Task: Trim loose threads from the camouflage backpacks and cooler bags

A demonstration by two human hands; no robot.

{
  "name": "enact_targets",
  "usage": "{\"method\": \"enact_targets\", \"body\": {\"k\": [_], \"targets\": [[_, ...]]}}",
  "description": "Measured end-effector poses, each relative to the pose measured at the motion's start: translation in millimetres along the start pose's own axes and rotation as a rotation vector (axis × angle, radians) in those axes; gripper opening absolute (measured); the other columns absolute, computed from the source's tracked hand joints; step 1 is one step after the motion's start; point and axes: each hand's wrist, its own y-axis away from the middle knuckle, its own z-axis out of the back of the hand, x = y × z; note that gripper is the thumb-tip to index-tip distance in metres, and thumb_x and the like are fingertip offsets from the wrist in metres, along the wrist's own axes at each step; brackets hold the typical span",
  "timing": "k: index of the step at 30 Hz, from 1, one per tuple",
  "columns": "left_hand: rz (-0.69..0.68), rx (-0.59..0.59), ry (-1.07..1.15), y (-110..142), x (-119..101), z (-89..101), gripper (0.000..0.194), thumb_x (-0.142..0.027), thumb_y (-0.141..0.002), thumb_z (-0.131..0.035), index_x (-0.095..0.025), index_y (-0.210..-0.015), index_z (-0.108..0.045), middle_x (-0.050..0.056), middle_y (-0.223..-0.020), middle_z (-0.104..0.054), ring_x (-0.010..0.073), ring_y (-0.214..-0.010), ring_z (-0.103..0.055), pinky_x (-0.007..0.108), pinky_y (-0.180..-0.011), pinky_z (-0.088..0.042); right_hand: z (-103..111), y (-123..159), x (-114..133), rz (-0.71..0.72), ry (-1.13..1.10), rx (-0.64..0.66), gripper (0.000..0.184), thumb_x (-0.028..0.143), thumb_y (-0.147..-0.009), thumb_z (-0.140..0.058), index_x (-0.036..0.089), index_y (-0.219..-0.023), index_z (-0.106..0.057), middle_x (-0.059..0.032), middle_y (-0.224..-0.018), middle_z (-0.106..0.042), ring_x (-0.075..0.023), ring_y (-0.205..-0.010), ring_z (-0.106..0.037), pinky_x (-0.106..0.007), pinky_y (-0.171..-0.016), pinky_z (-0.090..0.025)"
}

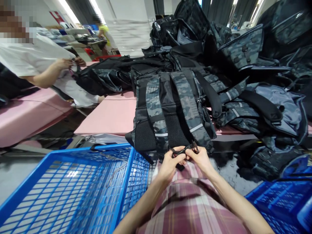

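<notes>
Pinch close, hold it flat.
Your L hand [172, 160] & R hand [198, 156] are both clamped on the black strap [181, 151], by the near end of the camo bag [172, 112] on the pink table [112, 113]. Go slow, 1 bit at a time.

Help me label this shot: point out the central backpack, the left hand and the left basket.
Backpack [175, 126], head view: mesh panel.
Left hand [169, 163], head view: its back.
Basket [25, 184], head view: left rim.

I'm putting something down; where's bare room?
On the pink tabletop, left of the near backpack, between the blue basket and farther bags; also on the other pink table, far left, beside dark bags. Right of the backpack, piled bags crowd the table.
</notes>
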Motion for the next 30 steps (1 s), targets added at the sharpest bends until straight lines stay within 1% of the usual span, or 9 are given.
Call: {"method": "enact_targets", "body": {"k": [3,6,7,9,12,15,24,26,30], "targets": [[0.045,-0.033,0.103,-1.3,-3.3,-8.3,0.028,-0.026,-0.061,-0.075,-0.011,-0.078,-0.059,0.003,-0.067,-0.063,0.0127,-0.059,-0.060,0.020,-0.051,-0.044,21.1,18.7,3.8,0.081,0.252,-0.020,0.020,0.035,-0.074,-0.059,0.015,-0.074,-0.064,-0.0039,-0.073,-0.067,-0.0161,-0.067,-0.061,-0.027,-0.064,-0.046],[0.157,-0.082,0.249,0.1,-7.6,-16.3,0.025,-0.020,-0.062,-0.074,-0.014,-0.076,-0.054,0.005,-0.073,-0.065,0.0176,-0.064,-0.065,0.021,-0.050,-0.046,39.0,43.5,2.1,0.199,0.496,-0.232,0.036,0.036,-0.074,-0.060,0.019,-0.106,-0.058,-0.0059,-0.096,-0.067,-0.0194,-0.085,-0.062,-0.031,-0.074,-0.047],[0.193,-0.102,0.276,1.3,-9.0,-18.9,0.022,-0.017,-0.065,-0.071,-0.014,-0.077,-0.053,0.006,-0.074,-0.066,0.0185,-0.064,-0.066,0.021,-0.050,-0.047,41.9,50.7,1.9,0.233,0.572,-0.313,0.037,0.037,-0.077,-0.058,0.019,-0.109,-0.055,-0.0061,-0.097,-0.066,-0.0192,-0.085,-0.062,-0.030,-0.073,-0.047],[0.257,-0.135,0.326,4.2,-10.7,-23.9,0.012,-0.013,-0.073,-0.063,-0.013,-0.078,-0.053,0.009,-0.076,-0.067,0.0190,-0.066,-0.067,0.023,-0.053,-0.050,42.2,60.5,3.0,0.310,0.699,-0.425,0.028,0.036,-0.082,-0.051,0.019,-0.105,-0.055,-0.0055,-0.091,-0.066,-0.0175,-0.078,-0.062,-0.028,-0.068,-0.047],[0.306,-0.143,0.392,7.9,-10.1,-29.1,0.003,-0.010,-0.080,-0.052,-0.012,-0.080,-0.053,0.012,-0.081,-0.068,0.0188,-0.070,-0.067,0.026,-0.061,-0.053,33.5,63.3,5.4,0.472,0.808,-0.482,0.018,0.033,-0.086,-0.048,0.019,-0.094,-0.057,-0.0046,-0.083,-0.065,-0.0158,-0.072,-0.061,-0.027,-0.063,-0.046],[0.302,-0.125,0.434,9.6,-7.2,-30.8,0.005,-0.009,-0.081,-0.051,-0.013,-0.079,-0.054,0.011,-0.080,-0.068,0.0185,-0.069,-0.067,0.028,-0.063,-0.054,24.8,58.9,4.3,0.599,0.829,-0.500,0.015,0.030,-0.085,-0.050,0.019,-0.093,-0.057,-0.0046,-0.082,-0.065,-0.0154,-0.071,-0.060,-0.027,-0.062,-0.046],[0.322,-0.115,0.492,9.7,-1.6,-27.3,0.007,-0.008,-0.080,-0.050,-0.014,-0.080,-0.054,0.009,-0.076,-0.068,0.0200,-0.070,-0.067,0.030,-0.064,-0.054,23.5,50.9,-1.0,0.772,0.887,-0.543,0.009,0.020,-0.083,-0.053,0.017,-0.088,-0.060,-0.0032,-0.073,-0.064,-0.0136,-0.065,-0.057,-0.026,-0.061,-0.043],[0.323,-0.114,0.481,9.0,-1.1,-25.8,0.007,-0.009,-0.080,-0.050,-0.014,-0.080,-0.054,0.009,-0.076,-0.067,0.0194,-0.068,-0.067,0.028,-0.059,-0.053,24.2,50.3,0.0,0.739,0.820,-0.542,0.008,0.021,-0.082,-0.054,0.018,-0.085,-0.061,-0.0023,-0.071,-0.064,-0.0135,-0.064,-0.058,-0.025,-0.061,-0.044],[0.293,-0.101,0.449,7.8,-1.1,-22.0,0.007,-0.008,-0.074,-0.055,-0.014,-0.075,-0.053,0.006,-0.074,-0.066,0.0181,-0.065,-0.067,0.023,-0.055,-0.051,24.7,48.7,3.3,0.526,0.585,-0.496,0.013,0.029,-0.082,-0.053,0.019,-0.084,-0.061,-0.0014,-0.075,-0.066,-0.0139,-0.065,-0.059,-0.024,-0.059,-0.046]]}}
